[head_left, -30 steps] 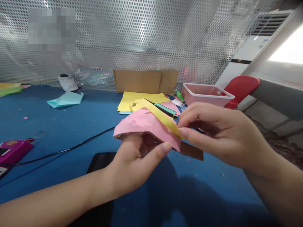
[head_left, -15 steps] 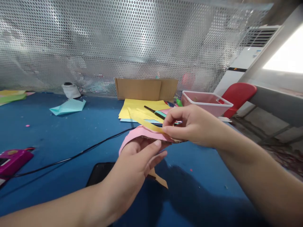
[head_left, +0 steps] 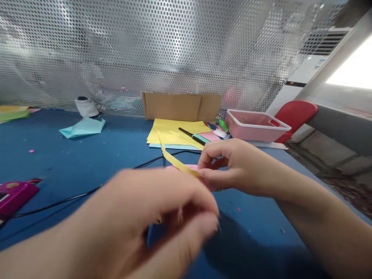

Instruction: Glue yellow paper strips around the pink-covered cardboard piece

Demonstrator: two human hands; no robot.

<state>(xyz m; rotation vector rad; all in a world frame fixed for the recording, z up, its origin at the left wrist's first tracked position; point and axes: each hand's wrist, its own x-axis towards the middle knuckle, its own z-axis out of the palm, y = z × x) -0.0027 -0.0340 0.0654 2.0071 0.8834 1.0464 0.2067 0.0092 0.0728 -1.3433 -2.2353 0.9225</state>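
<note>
My right hand [head_left: 229, 164] is closed, thumb and fingers pinching the lower end of a yellow paper strip [head_left: 178, 162]. The strip curves up and to the left over the paper stack. Behind it shows part of a pink paper-covered piece [head_left: 192, 167], right at my right fingertips and mostly hidden by my left hand. My left hand [head_left: 162, 221] is close to the camera and blurred, its fingers curled and the thumb tip against the index finger. Whatever may be between those fingertips cannot be made out.
Yellow paper sheets [head_left: 162, 130] lie ahead with a black pen [head_left: 186, 132] on them, before a cardboard panel [head_left: 171, 106]. A pink basket [head_left: 258, 131] stands right. Leftward are folded blue paper [head_left: 83, 128], a magenta device [head_left: 20, 195] and a black cable [head_left: 69, 198].
My left hand has let go of the pink piece and come up toward the camera, covering much of it. My right hand keeps its pinch on the yellow strip, slightly lower in view.
</note>
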